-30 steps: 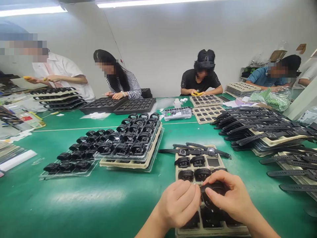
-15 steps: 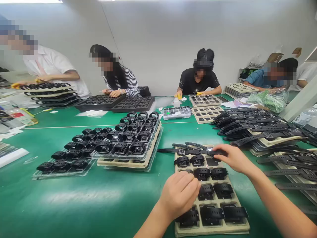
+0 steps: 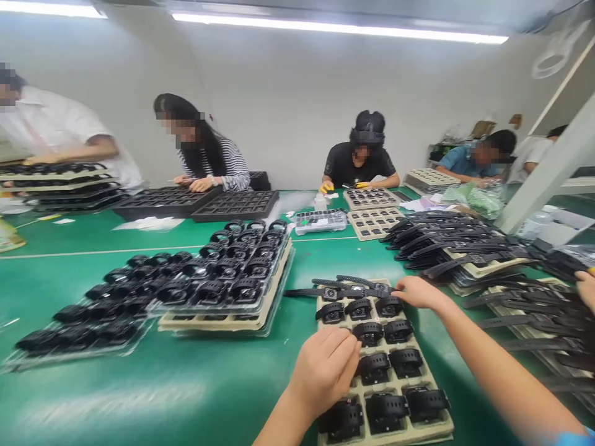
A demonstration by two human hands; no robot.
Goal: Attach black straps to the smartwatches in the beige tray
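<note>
A beige moulded tray (image 3: 372,437) holds rows of black smartwatches with their straps looped round. My left hand (image 3: 325,365) hovers over the tray's left side, fingers curled closed. Whatever it may hold is hidden, and it covers part of the tray. At the far right corner of the tray, my right hand (image 3: 416,291) is closed on the strap end of a black smartwatch (image 3: 382,287). That smartwatch lies with its strap stretched out across the far row, beside other flat ones. Just nearer than it, a looped smartwatch (image 3: 389,306) sits in its compartment.
Stacked trays of looped watches (image 3: 218,303) stand to the left on the green table (image 3: 139,396). To the right are piles of trays with flat-strapped watches (image 3: 469,241). Several people work across the table, and another person's hand (image 3: 586,285) shows at the right edge.
The view has tilted up and shifted. My right hand has lowered to the tray's far corner, and a looped strap now shows in the compartment that looked flat before. My left hand stays closed.
</note>
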